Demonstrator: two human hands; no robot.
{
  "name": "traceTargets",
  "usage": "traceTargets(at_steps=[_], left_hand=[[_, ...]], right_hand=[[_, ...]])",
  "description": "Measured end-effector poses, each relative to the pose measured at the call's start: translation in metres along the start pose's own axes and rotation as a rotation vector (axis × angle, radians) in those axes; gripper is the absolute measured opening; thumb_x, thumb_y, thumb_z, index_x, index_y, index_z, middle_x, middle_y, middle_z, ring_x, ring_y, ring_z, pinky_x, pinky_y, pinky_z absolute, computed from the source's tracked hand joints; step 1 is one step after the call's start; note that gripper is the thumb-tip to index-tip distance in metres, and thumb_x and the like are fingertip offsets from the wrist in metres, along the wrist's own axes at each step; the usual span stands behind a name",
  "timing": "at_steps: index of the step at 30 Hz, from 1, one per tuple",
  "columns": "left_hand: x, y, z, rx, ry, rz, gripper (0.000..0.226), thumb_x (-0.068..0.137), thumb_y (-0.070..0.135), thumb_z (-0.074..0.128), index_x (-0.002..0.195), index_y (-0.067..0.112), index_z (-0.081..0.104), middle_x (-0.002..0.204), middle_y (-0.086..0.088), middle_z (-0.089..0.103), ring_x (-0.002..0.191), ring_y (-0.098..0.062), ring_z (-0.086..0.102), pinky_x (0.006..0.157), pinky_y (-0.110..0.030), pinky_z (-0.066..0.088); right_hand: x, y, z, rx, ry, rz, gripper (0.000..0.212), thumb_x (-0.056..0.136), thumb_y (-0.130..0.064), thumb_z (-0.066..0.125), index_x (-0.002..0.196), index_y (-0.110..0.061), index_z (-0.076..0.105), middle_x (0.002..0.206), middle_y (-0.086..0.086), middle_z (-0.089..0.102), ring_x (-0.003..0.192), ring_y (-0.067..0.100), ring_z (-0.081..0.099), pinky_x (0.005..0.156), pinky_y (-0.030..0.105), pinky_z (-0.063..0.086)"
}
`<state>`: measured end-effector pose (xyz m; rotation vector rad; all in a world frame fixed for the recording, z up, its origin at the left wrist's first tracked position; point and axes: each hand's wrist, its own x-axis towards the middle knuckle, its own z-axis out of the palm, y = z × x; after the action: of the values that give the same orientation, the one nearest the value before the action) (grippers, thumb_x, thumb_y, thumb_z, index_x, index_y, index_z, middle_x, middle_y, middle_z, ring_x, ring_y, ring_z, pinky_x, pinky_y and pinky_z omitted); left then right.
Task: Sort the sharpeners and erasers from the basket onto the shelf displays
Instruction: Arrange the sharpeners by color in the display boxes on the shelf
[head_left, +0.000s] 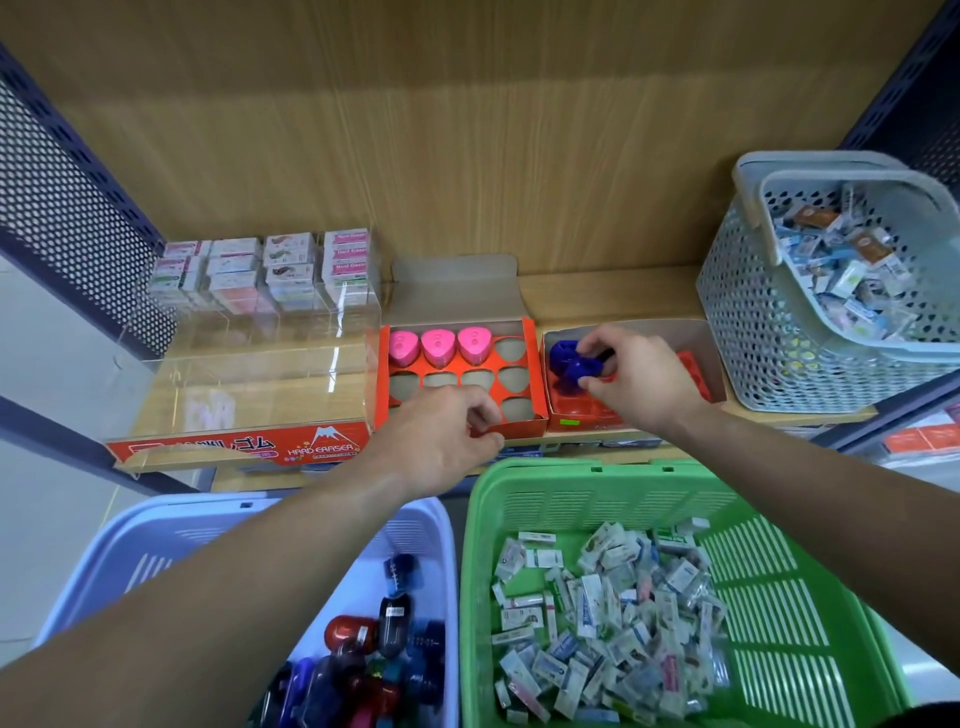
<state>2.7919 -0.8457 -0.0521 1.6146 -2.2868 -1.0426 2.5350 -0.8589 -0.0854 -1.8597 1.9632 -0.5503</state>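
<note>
My right hand (631, 376) pinches a blue sharpener (574, 364) over the right orange display box (566, 415) on the shelf. My left hand (447, 436) grips the front edge of the left orange display box (524, 426), which holds three pink sharpeners (439, 345) in its back row. Below, a pale blue basket (156, 540) holds dark, red and blue sharpeners (374, 654). Beside it, a green basket (779, 597) is full of wrapped erasers (602, 623).
A clear acrylic eraser display (249, 374) with stacked boxed erasers (265, 270) at its back stands at the shelf's left. A grey perforated basket (753, 322) with small packets sits at the shelf's right end. Perforated metal panels flank the shelf.
</note>
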Motion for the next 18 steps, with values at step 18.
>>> traceTargets(at_steps=[18], left_hand=[[-0.085, -0.059, -0.029, 0.129, -0.098, -0.045, 0.016, 0.095, 0.028, 0.067, 0.109, 0.023, 0.069, 0.099, 0.01, 0.067, 0.086, -0.009, 0.06, 0.085, -0.03, 0.052]], right_hand=[[-0.074, -0.111, 0.013, -0.059, -0.226, -0.229, 0.033, 0.082, -0.036, 0.078, 0.111, -0.023, 0.068, 0.104, -0.01, 0.052, 0.087, 0.006, 0.051, 0.084, 0.029, 0.047]])
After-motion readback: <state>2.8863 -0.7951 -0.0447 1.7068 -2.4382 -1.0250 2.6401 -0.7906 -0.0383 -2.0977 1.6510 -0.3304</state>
